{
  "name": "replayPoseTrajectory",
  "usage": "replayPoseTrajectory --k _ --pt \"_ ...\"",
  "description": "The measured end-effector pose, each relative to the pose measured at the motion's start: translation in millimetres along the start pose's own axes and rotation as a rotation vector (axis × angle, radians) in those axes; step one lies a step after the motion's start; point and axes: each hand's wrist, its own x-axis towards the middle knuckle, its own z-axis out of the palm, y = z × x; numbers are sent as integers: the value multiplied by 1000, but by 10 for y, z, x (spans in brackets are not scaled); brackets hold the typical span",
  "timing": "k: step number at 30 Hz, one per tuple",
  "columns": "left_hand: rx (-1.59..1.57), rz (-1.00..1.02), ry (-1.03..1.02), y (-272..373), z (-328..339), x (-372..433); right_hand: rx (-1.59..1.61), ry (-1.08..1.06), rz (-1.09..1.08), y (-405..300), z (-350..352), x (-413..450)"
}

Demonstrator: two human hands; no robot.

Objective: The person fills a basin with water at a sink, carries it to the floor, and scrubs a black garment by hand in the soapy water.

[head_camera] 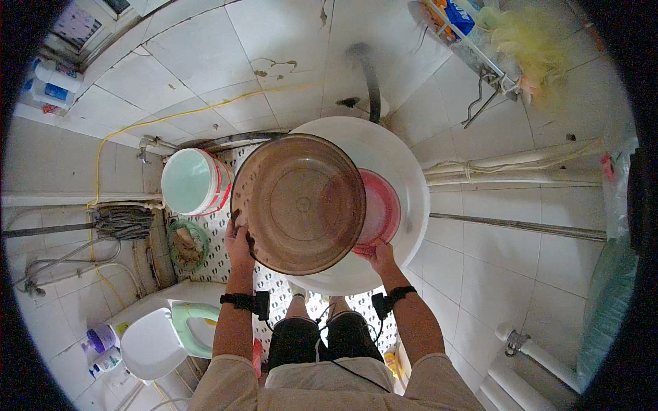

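Observation:
My left hand (240,241) grips the lower left rim of a translucent brown plastic basin (300,205). With my right hand (379,256) I hold the near edge of a pink basin or dipper (383,205), partly hidden under the brown basin. Through the brown plastic its covered part shows as a darker patch. Both are held above a large round white tub (414,205) on the floor. The brown basin covers much of the tub's left side. Each wrist wears a black strap with a small device.
Left of the tub stands a white bucket (187,180) of water, with a green-rimmed waste bin (187,245) nearer me. A toilet (154,344) is at lower left, a mop head (123,222) by the left wall. Pipes (514,172) run along the right wall; a wire rack (478,51) hangs above.

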Motion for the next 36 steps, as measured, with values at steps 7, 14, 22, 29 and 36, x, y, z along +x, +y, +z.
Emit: replayPoseTrajectory --k 7,14,22,29,36 --pt "-24 96 -2 119 -186 40 10 51 -59 -132 186 -258" --pt "-100 172 16 57 -458 147 62 75 -139 -230 230 -440" --pt "-138 138 9 145 -514 137 42 -95 -273 -397 221 -646" --pt "-6 241 149 49 -654 322 -18 -100 -397 -521 316 -711" --pt "15 179 161 131 -442 171 -26 -45 -414 -371 329 -569"
